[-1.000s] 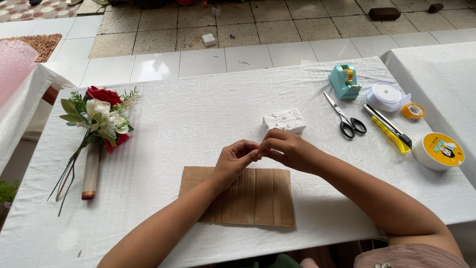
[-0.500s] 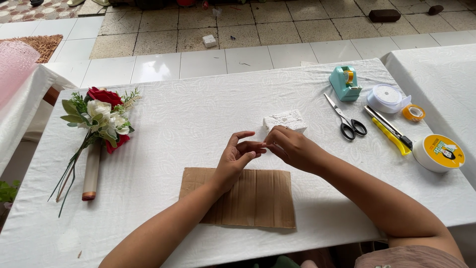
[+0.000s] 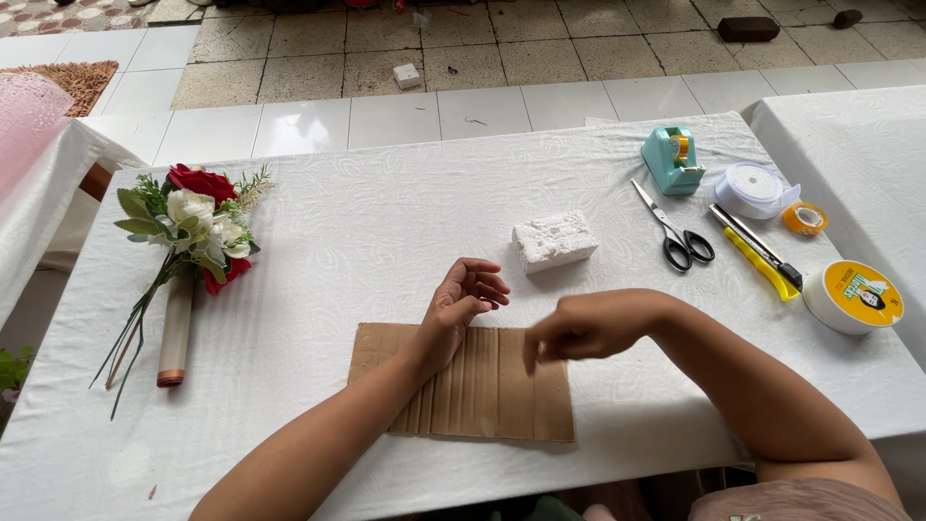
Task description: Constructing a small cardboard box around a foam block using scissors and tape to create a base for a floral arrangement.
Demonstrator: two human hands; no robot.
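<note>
A: Where are the hands?

B: Both hang over the scored brown cardboard sheet [image 3: 482, 386] at the near edge of the white-clothed desk [image 3: 386, 222]. The left hand [image 3: 461, 307] has its fingers apart and loosely curled, holding nothing. The right hand [image 3: 584, 328] is blurred, its fingers bent inward; I cannot tell if they pinch anything.

A: What's nearby?

B: A white foam block [image 3: 553, 241] at twelve o'clock from the hands, black-handled scissors [image 3: 678, 232] at two o'clock, a red-and-white flower bouquet [image 3: 193, 227] at ten o'clock.
</note>
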